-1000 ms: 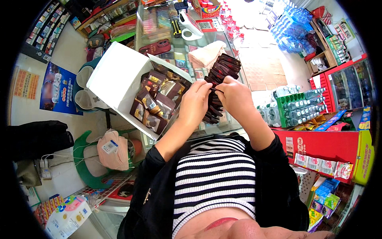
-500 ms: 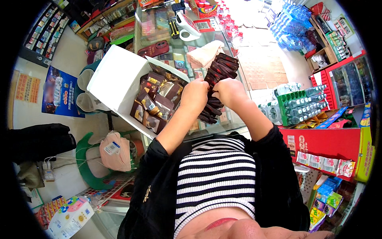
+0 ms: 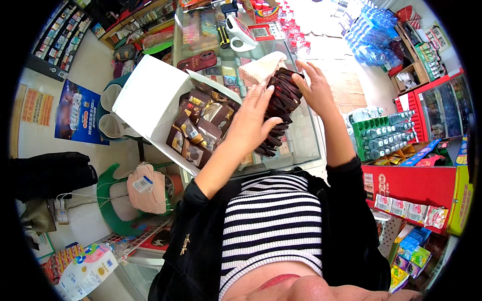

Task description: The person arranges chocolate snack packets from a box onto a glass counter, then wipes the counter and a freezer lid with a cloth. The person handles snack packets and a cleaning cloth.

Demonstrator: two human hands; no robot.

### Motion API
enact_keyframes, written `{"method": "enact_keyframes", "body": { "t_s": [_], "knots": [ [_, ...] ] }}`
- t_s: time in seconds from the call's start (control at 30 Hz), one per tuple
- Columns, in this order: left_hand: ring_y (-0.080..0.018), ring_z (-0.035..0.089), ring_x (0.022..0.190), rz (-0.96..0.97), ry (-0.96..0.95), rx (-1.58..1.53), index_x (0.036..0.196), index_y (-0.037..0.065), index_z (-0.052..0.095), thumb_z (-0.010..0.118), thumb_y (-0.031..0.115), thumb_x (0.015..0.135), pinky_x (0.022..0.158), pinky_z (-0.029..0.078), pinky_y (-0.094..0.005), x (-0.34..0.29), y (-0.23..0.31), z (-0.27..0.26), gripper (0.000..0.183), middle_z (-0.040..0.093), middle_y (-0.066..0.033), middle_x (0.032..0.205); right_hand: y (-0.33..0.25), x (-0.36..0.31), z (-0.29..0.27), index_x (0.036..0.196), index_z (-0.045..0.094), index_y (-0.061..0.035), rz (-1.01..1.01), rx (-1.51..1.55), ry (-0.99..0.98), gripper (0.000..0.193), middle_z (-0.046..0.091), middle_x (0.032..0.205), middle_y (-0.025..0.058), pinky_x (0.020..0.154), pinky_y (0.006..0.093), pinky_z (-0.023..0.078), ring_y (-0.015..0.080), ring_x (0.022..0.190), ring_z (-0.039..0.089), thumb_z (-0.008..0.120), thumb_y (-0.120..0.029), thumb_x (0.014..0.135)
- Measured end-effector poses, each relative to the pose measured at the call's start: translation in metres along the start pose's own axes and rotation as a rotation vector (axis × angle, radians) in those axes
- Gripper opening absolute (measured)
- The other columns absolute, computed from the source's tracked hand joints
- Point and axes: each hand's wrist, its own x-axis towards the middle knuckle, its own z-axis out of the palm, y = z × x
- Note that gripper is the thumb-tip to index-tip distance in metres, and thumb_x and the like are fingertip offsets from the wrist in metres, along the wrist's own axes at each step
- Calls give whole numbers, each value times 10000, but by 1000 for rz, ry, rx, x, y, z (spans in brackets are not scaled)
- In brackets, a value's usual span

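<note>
A row of dark brown packets (image 3: pixel 284 95) with red marks stands packed together on the glass counter. My left hand (image 3: pixel 255 116) lies along the row's left side, fingers stretched out and thumb apart. At the far right end, my right hand (image 3: pixel 315 89) is open with its fingertips by the packets. Neither hand grips anything that I can see. Left of the row, an open white box (image 3: pixel 150 95) holds several brown packets (image 3: pixel 203 120), some with clear windows, lying loosely. Just beyond the row lies a folded pale cloth (image 3: pixel 261 67).
A dark red phone (image 3: pixel 198 61) rests on the glass counter (image 3: pixel 301 145) behind the box. Farther off stands a white payment device (image 3: pixel 240 34). Bottles in a green crate (image 3: pixel 384 131) are at the right. A pink cushion (image 3: pixel 145 189) sits on a green chair at the left.
Both hands have come away from their closed grip on the packets and spread open. My right hand moved right and farther out; the left now lies flatter beside the row.
</note>
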Motion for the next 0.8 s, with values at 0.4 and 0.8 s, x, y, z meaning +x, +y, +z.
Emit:
{"method": "enact_keyframes", "body": {
  "t_s": [0.4, 0.8],
  "knots": [
    [-448, 214, 1521, -70, -188, 366, 1497, -177, 260, 614, 447, 945, 1262, 180, -464, 31, -6, 61, 905, 242, -356, 1592, 3, -6, 58, 1183, 660, -99, -42, 39, 63, 262, 663, 1171, 154, 1005, 471, 465, 395, 1129, 584, 585, -258, 988],
    [-450, 314, 1465, -135, -90, 218, 1553, -41, 242, 766, 346, 845, 1214, 276, -484, 30, 5, 51, 961, 309, -304, 1569, 0, -20, 54, 1113, 687, -112, -104, 34, 56, 180, 682, 1026, 108, 875, 447, 507, 338, 992, 629, 611, -150, 954]
  ]
}}
